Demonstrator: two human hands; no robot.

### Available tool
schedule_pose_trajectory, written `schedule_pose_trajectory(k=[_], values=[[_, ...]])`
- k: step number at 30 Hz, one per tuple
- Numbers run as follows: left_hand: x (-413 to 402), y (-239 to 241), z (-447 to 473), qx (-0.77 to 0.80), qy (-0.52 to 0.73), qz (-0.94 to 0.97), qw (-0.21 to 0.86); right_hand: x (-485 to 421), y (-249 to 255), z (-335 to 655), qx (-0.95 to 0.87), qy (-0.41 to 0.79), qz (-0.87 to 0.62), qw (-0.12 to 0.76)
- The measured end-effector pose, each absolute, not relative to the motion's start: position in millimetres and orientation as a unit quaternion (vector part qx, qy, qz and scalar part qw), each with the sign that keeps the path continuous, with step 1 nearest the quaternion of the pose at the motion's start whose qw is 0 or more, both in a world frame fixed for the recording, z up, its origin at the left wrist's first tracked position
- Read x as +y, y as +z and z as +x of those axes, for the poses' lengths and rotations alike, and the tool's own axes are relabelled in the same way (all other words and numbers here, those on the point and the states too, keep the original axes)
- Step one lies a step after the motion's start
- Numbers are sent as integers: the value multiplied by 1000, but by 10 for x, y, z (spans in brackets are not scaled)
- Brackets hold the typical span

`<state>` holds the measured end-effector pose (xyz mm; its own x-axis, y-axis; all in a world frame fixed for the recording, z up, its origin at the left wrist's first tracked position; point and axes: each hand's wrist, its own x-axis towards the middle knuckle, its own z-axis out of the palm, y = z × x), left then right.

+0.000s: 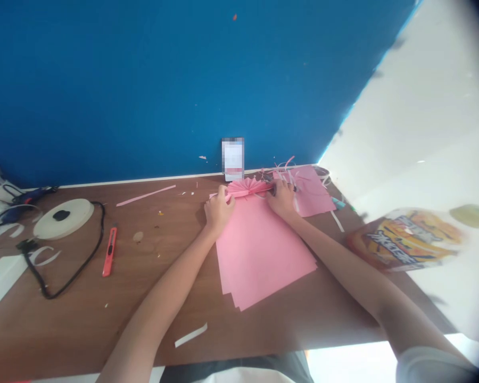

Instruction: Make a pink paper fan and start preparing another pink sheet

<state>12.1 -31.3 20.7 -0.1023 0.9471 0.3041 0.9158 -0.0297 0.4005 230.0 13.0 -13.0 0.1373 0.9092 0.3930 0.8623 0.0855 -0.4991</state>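
A pleated pink paper fan [247,186] is spread out at the far end of some pink paper sheets [263,250]. My left hand [219,210] is closed on the fan's left end, thumb and fingers pinching the folded paper. At the other end, my right hand [281,196] has its fingers curled over the fan's right side; its fingertips are partly hidden. The sheets lie slightly out of line with each other beneath both hands, their near corners pointing toward me.
Left on the brown table [143,292] are a red utility knife [109,251], a white disc [66,218] and a black cable [74,274]. A phone [233,159] leans against the blue wall. More pink paper [313,191] with strips lies right, near a snack container [407,239].
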Motion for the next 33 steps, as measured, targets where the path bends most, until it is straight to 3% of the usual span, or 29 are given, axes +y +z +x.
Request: schedule_pose_trajectory(k=[17,33], values=[[-283,155,85,669,338,661,49,136,-159,2344,-671,6,-642,372],[-285,170,87,663,350,661,35,65,-68,2239,-673,37,-663,327]])
